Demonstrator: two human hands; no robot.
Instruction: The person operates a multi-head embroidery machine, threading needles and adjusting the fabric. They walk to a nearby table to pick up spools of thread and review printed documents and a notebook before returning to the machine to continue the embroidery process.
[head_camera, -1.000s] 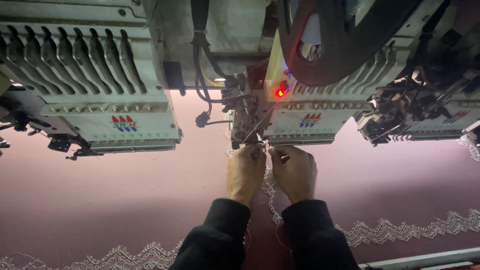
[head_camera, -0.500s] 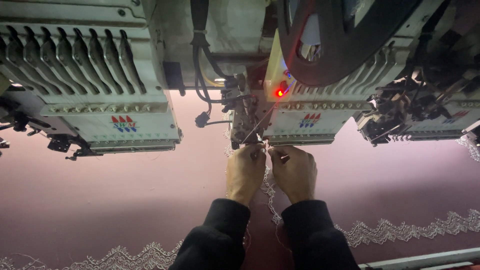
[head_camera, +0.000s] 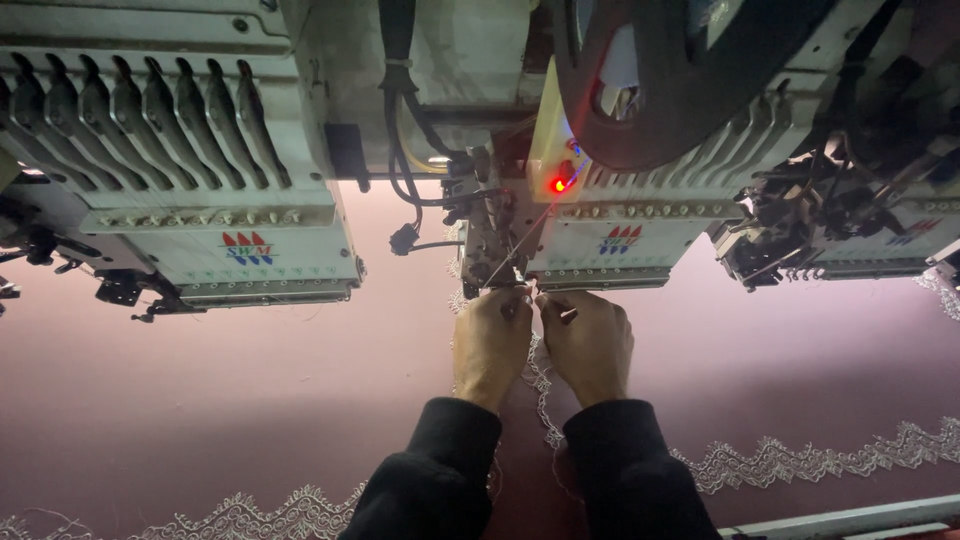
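Three small red-and-blue logo labels on the cream machine heads: left head logo label (head_camera: 248, 248) on lower front panel, red peaks over blue lettering; middle head logo label (head_camera: 620, 239) just right of the needle assembly, same colours; right head logo label (head_camera: 920, 228) near frame edge, tilted, partly hidden. No packages, signs or screens visible

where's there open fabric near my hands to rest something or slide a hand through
Bare pink fabric lies left of the left hand, between the left machine head and the lace edging. More lies right of the right hand, above the lace trim. It is crowded at the needle area.
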